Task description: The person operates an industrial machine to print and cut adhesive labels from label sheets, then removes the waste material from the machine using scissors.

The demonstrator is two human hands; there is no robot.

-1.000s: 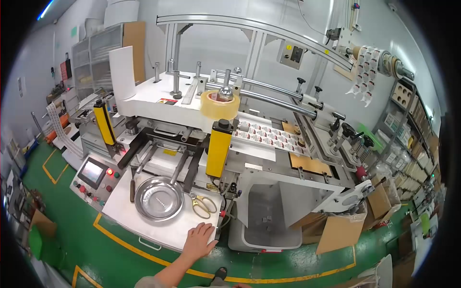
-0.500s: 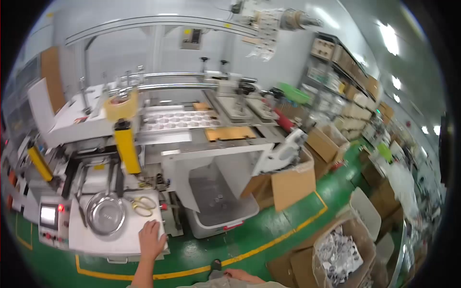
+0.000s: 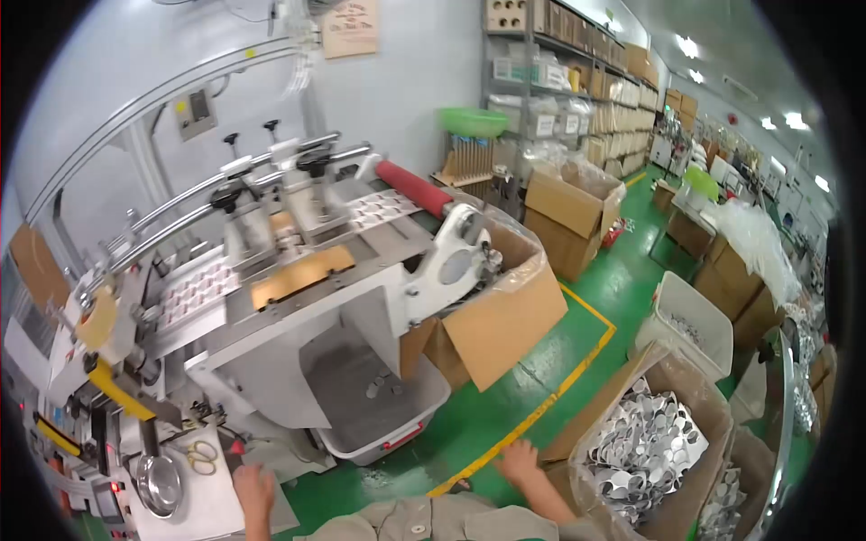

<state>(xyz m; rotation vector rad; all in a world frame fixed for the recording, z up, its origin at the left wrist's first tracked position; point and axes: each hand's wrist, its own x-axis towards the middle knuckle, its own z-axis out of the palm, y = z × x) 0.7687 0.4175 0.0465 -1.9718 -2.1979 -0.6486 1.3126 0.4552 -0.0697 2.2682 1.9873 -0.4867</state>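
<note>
The left hand (image 3: 254, 491) lies flat and empty, fingers spread, on the white desk (image 3: 212, 516) at the machine's near corner, just beside the scissors (image 3: 201, 456) and the steel bowl (image 3: 159, 484). The right hand (image 3: 518, 462) reaches open and empty toward the rim of the cardboard box (image 3: 651, 451) full of silvery cut-outs. Leaning this way, I judge a sleeve could sweep the scissors off the edge. Their long axis runs roughly across the desk, handles toward the right, blades hidden in blur.

Factory floor: big label die-cutting machine (image 3: 298, 270), green floor with yellow safety line (image 3: 550, 397), cardboard boxes of punched scrap (image 3: 645, 451), stockroom shelving (image 3: 577, 81) along wall.
</note>
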